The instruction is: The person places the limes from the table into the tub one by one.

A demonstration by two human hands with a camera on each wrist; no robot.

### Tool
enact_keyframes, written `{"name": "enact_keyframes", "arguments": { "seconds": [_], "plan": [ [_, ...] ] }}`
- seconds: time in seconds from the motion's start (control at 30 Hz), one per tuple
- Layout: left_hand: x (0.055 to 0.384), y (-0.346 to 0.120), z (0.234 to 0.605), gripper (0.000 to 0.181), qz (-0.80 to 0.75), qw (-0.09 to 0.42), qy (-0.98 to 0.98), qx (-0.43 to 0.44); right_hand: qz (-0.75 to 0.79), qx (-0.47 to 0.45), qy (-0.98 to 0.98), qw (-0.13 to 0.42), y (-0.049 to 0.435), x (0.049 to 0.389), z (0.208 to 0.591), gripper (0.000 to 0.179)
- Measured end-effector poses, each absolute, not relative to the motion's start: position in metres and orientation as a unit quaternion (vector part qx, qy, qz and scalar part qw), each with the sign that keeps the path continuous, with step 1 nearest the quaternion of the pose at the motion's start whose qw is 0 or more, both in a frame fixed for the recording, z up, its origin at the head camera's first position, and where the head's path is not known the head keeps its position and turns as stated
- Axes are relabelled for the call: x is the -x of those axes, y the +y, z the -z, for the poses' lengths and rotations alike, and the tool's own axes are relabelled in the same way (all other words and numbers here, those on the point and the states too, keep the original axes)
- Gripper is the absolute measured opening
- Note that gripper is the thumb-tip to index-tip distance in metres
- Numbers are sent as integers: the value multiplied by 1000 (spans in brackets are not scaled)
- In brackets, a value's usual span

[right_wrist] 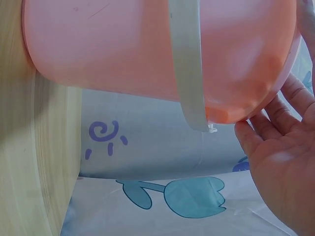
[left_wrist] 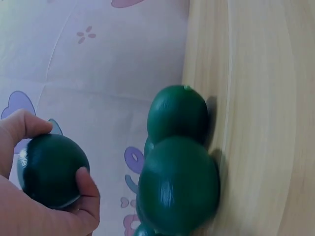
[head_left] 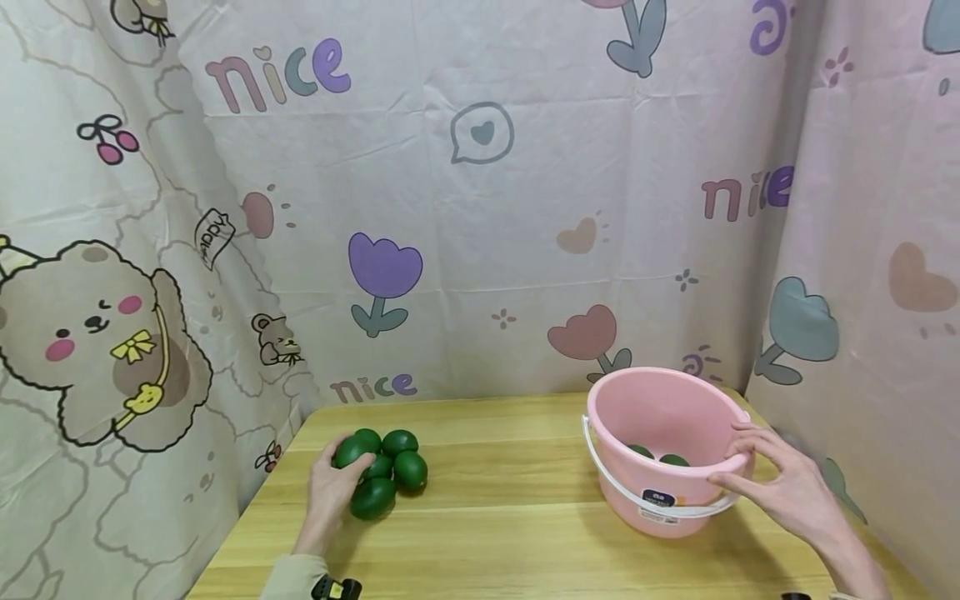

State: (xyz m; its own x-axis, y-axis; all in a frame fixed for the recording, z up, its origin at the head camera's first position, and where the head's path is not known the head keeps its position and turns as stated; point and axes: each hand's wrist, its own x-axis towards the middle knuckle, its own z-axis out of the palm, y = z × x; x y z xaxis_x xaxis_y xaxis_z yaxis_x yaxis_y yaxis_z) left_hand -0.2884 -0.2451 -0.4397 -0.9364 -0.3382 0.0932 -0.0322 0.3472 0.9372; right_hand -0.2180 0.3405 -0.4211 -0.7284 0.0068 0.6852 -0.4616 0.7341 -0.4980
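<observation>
My left hand (head_left: 332,490) grips a dark green, smooth oval lime (left_wrist: 56,164) between thumb and fingers. In the left wrist view it is held apart from the other limes (left_wrist: 179,184). These lie bunched on the table at the left, among them a lime (head_left: 410,471) on the right side of the cluster. At the right stands a pink bucket (head_left: 626,487), whose rim my right hand (head_left: 795,487) holds, fingers over the edge and thumb outside. Inside the bucket, the tops of limes (head_left: 673,460) show; its lower inside is hidden by the front wall.
The bucket's white handle (head_left: 637,498) hangs down across its front. Both lime cluster and bucket stand on a light wooden table (head_left: 495,508). A printed curtain (head_left: 480,217) hangs behind the table and along both sides.
</observation>
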Motion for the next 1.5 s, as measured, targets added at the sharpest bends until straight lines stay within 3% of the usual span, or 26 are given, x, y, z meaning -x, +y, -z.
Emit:
{"name": "enact_keyframes", "arguments": {
  "seconds": [0.43, 0.83, 1.5],
  "plan": [
    [296, -220, 433, 60, 622, 152, -761, -103, -336, -131, -867, 342, 341, 216, 420, 35],
    [302, -186, 434, 51, 661, 126, -737, -63, -338, -128, -868, 341, 339, 216, 419, 36],
    [314, -123, 428, 54, 656, 152, -739, 14, -345, -133, -867, 333, 342, 226, 419, 33]
  ]
}}
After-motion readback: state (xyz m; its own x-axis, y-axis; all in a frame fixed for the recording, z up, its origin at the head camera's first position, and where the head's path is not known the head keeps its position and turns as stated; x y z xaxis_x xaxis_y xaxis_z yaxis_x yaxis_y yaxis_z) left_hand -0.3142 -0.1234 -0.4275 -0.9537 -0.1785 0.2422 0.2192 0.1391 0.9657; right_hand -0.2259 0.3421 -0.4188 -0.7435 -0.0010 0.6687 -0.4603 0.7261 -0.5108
